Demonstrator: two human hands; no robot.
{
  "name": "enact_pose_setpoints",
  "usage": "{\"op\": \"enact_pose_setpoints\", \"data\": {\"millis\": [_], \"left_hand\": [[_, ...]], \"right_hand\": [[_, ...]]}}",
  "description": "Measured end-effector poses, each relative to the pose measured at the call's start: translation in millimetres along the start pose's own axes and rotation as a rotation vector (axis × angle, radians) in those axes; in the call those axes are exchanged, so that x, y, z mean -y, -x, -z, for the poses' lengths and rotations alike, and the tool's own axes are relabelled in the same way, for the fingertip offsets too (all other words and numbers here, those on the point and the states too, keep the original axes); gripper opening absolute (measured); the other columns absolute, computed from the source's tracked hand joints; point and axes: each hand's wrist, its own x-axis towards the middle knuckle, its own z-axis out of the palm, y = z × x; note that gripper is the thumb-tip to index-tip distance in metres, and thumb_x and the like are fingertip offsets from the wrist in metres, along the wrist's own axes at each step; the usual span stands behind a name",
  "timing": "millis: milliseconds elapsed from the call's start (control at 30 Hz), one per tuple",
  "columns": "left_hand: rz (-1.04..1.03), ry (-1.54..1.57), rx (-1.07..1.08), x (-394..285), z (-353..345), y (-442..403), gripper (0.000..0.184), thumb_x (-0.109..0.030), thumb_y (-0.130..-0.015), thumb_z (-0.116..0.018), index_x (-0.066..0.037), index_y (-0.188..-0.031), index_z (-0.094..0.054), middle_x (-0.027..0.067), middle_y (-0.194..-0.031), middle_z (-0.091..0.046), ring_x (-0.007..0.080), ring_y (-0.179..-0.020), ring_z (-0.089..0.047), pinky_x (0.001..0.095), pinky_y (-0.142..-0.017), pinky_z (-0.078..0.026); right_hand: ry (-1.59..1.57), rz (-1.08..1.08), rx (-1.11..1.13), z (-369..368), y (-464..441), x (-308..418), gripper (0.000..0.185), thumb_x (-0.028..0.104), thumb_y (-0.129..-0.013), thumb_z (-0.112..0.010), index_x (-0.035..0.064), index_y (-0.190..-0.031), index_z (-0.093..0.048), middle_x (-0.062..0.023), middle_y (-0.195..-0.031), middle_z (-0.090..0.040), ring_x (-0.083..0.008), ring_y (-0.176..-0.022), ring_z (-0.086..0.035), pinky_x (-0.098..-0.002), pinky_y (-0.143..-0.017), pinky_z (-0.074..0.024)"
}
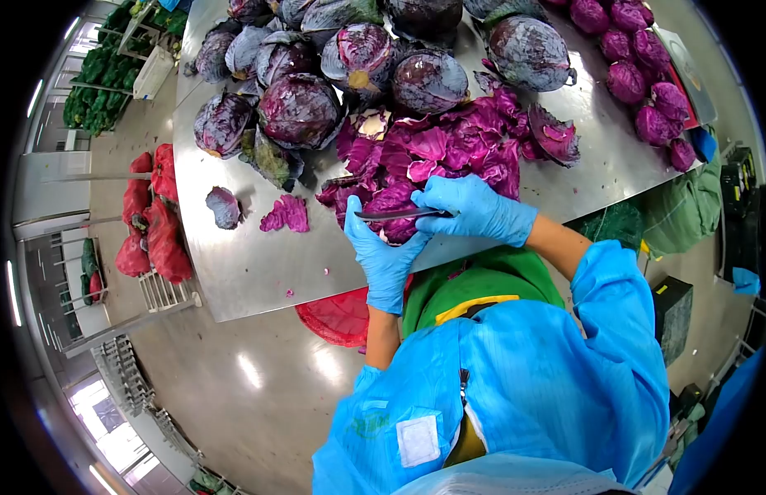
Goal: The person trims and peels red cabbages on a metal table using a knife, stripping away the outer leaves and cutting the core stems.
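My right hand (475, 208), in a blue glove, is closed round a knife (390, 215) whose dark blade points left. Beneath the blade, my gloved left hand (385, 257) grips a red cabbage (391, 199) from the near side, thumb up at its left. Part of that cabbage is hidden by the knife and fingers. Just beyond it lies a heap of loose purple cabbage leaves (449, 140). Whole red cabbages with dull outer leaves, such as one near the left (300, 110), are massed behind the heap.
Trimmed bright purple cabbages (628, 81) line the right side of the steel table (259, 285). Torn leaf pieces (286, 214) lie on its left part. A red round container (338, 318) shows below the table edge. Filled red net sacks (163, 223) stand at left.
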Motion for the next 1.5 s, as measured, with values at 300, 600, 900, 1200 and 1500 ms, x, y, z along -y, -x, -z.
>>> {"op": "enact_pose_setpoints", "data": {"millis": [300,600,900,1200,1500], "left_hand": [[0.04,-0.079,0.125,-11,7,-11,0.117,-0.04,-0.055,-0.094,0.0,-0.146,-0.032,0.0208,-0.138,-0.04,0.0356,-0.127,-0.044,0.0433,-0.107,-0.039],[0.239,0.372,0.187,-8,-7,-15,0.115,-0.02,-0.056,-0.095,0.005,-0.147,-0.028,0.0158,-0.139,-0.037,0.0264,-0.132,-0.041,0.0371,-0.113,-0.035],[0.114,0.124,0.17,-5,-4,-17,0.114,-0.031,-0.057,-0.094,0.004,-0.146,-0.032,0.0184,-0.138,-0.04,0.0304,-0.128,-0.043,0.0399,-0.11,-0.037],[-0.055,-0.196,0.13,-9,-4,-20,0.115,-0.04,-0.055,-0.094,0.004,-0.143,-0.036,0.0211,-0.135,-0.046,0.0354,-0.126,-0.045,0.0428,-0.108,-0.038],[0.072,-0.01,0.33,-25,18,-19,0.115,-0.022,-0.055,-0.094,-0.006,-0.15,-0.03,0.0168,-0.145,-0.041,0.0312,-0.135,-0.041,0.0412,-0.113,-0.037]], "right_hand": [[0.027,-0.074,0.043,-7,-5,-16,0.037,0.031,-0.081,-0.075,0.0077,-0.108,-0.067,-0.0095,-0.087,-0.062,-0.026,-0.075,-0.067,-0.037,-0.064,-0.0546],[-0.067,0.002,0.144,1,-11,-26,0.021,0.031,-0.088,-0.067,0.0139,-0.1,-0.064,-0.0076,-0.085,-0.059,-0.0282,-0.072,-0.066,-0.0407,-0.057,-0.0515],[-0.001,0.065,0.15,3,-17,-30,0.02,0.03,-0.088,-0.066,0.0122,-0.097,-0.062,-0.0089,-0.083,-0.058,-0.028,-0.072,-0.065,-0.0395,-0.055,-0.0513],[0.432,0.319,0.001,-5,-15,-24,0.017,0.023,-0.079,-0.064,0.0091,-0.087,-0.057,-0.0066,-0.074,-0.052,-0.0207,-0.062,-0.058,-0.0346,-0.047,-0.0465],[0.282,0.184,-0.171,32,-14,-26,0.022,0.013,-0.075,-0.069,0.0083,-0.093,-0.057,-0.0081,-0.079,-0.055,-0.0251,-0.066,-0.061,-0.037,-0.051,-0.048]]}}
